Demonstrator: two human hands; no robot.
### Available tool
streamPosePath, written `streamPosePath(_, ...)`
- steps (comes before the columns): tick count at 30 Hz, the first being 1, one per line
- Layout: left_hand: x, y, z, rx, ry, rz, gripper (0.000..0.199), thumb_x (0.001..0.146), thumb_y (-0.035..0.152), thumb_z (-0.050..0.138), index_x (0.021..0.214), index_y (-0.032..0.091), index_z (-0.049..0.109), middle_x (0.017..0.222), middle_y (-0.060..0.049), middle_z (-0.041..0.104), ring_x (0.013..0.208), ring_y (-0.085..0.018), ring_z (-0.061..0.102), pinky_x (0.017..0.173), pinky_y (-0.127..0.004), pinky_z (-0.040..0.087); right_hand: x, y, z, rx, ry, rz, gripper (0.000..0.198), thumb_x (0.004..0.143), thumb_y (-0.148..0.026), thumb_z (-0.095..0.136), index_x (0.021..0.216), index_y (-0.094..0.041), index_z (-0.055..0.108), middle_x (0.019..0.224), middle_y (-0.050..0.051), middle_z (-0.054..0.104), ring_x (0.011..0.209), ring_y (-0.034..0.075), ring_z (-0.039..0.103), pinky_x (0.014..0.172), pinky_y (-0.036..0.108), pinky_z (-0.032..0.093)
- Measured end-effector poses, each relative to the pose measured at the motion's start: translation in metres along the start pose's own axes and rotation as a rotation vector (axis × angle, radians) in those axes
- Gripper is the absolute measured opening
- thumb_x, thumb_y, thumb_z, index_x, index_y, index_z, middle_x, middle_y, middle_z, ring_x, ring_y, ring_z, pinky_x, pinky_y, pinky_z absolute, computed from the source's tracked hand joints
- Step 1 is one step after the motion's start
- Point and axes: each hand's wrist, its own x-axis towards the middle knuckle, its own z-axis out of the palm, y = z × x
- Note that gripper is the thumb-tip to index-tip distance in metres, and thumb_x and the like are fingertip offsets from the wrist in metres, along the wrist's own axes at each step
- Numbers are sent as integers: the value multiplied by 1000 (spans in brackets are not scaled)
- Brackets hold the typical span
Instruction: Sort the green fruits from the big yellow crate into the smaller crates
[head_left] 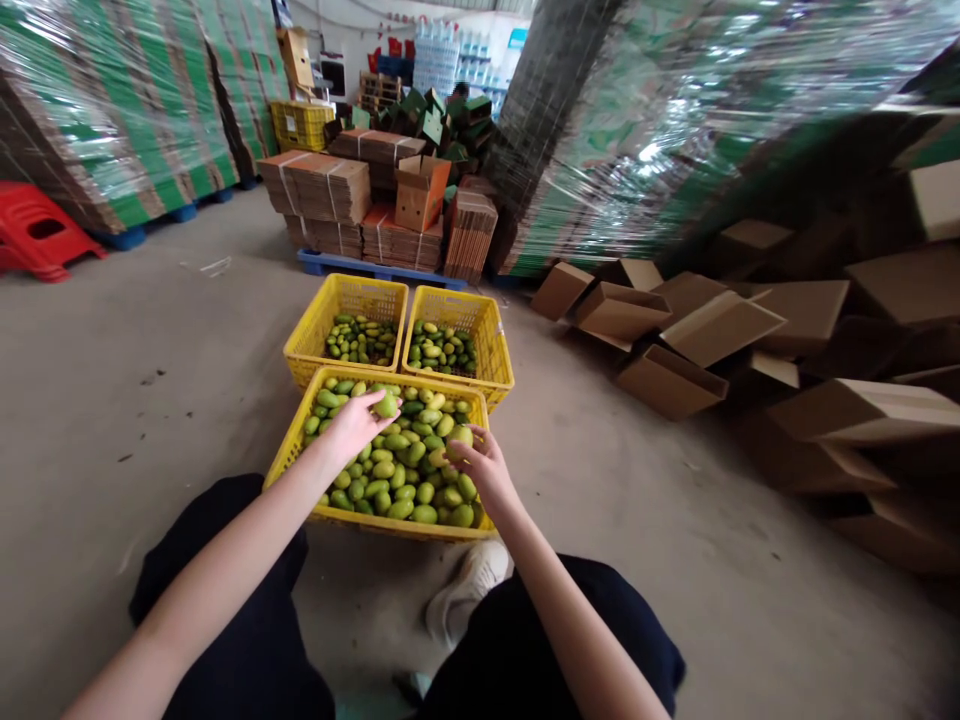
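My left hand [358, 422] is closed around a green mango [387, 405] above the back part of the near yellow crate [279, 462]. Over the crate's right side, my right hand [486, 465] grips a yellowish-green mango [459, 438] between thumb and fingers. Below both hands, loose mangoes [401, 508] in shades of green and yellow fill much of the near crate. Behind it stand two more yellow crates, the back left crate [300, 345] and the back right crate [496, 350], each with smaller, darker green fruit lying low inside.
Bundled flat cardboard [319, 190] and an open box [420, 195] sit on a blue pallet [382, 272] behind the crates. Empty cardboard boxes [720, 330] are heaped at right. Wrapped pallet stacks [600, 150] rise on both sides. A red stool [45, 230] stands at far left.
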Motion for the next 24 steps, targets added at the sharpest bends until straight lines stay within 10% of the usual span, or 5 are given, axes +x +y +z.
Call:
streamPosePath(8, -24, -14, 4, 508, -325, 458, 46, 51, -12, 79, 86, 16, 70, 97, -4, 68, 92, -14, 63, 80, -17, 50, -9, -6, 9, -187, -126, -418, 38, 57, -17, 84, 90, -25, 67, 97, 0, 66, 85, 15, 62, 75, 26, 54)
streamPosePath(15, -16, -27, -17, 892, -471, 800, 32, 64, 12, 82, 92, 21, 70, 108, -7, 55, 109, -22, 54, 84, -29, 52, -11, 0, 10, -314, -182, -675, 29, 68, -26, 80, 95, -27, 69, 106, 5, 58, 106, 23, 58, 87, 38, 55)
streamPosePath(24, -18, -18, -22, 750, -396, 502, 45, 58, 13, 87, 100, 20, 71, 107, -6, 67, 102, -19, 61, 93, -29, 49, -9, -5, 24, -170, -265, -345, 41, 65, -34, 84, 102, -25, 68, 94, 2, 69, 85, 19, 65, 75, 32, 56)
